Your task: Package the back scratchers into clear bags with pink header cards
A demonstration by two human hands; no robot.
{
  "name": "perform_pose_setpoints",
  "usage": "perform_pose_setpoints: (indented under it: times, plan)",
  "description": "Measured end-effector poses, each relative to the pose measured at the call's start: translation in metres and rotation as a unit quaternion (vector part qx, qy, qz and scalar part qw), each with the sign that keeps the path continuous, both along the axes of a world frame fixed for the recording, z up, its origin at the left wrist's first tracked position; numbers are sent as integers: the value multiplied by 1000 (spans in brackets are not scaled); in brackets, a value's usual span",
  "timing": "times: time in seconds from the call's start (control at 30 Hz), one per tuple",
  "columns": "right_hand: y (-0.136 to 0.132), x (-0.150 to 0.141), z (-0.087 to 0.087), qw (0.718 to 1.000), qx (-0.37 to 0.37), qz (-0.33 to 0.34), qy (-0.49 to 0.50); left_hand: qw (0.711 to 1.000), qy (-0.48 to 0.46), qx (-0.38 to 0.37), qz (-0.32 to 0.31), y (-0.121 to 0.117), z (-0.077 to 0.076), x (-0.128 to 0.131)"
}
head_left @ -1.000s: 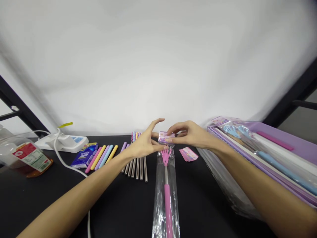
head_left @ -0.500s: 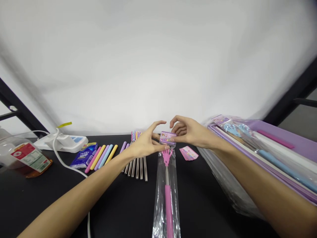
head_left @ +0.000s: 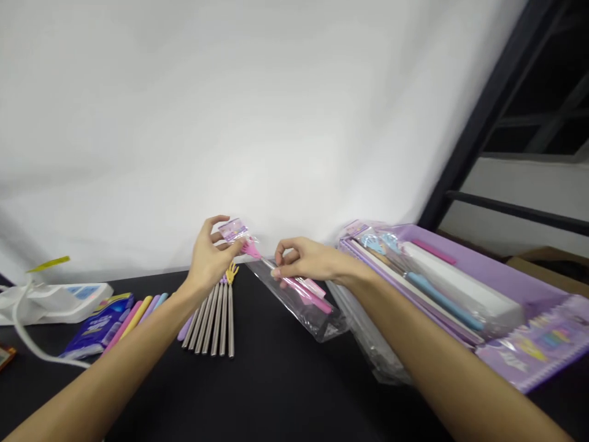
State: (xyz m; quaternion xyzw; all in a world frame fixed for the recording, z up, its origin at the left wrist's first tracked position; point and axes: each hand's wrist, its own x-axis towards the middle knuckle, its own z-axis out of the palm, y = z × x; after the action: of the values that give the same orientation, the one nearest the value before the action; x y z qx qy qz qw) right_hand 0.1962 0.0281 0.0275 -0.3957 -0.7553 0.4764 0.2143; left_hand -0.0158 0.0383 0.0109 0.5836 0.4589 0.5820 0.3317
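Handling a bagged pink back scratcher (head_left: 317, 299) aslant over the tabletop (head_left: 285, 383), pinching its head end in the left hand (head_left: 209, 255) and shaft in the right hand (head_left: 307, 260), with fingers nearly closed; likely needing steady support at both points.

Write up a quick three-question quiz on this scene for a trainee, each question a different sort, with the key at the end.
1. Multiple choice: what colour is the handle of the stick in the clear sleeve?
A) yellow
B) blue
C) pink
2. True or false: in this view, the metal rods lie between the white power strip and the lavender bin.
3. Fill the gap: the left grip is nearer to the stick's hand-shaped ____ than to its handle.

Key:
1. C
2. True
3. head
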Motion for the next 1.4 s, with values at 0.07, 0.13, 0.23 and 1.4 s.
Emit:
perform_pose_setpoints:
  times: [0.07,0.13,0.23,1.4]
  plan:
    - [-3,8,9,998,36,-34,-23,1000,-16,2,-7,3,7,11]
    - [-8,26,21,992,74,-76,-65,999,-16,-5,-28,4,12,27]
    - [-17,68,38,977,106,-148,-108,998,41,-8,-49,6,13,59]
    - [5,17,20,898,71,-157,-405,810,544,-22,-216,6,25,23]
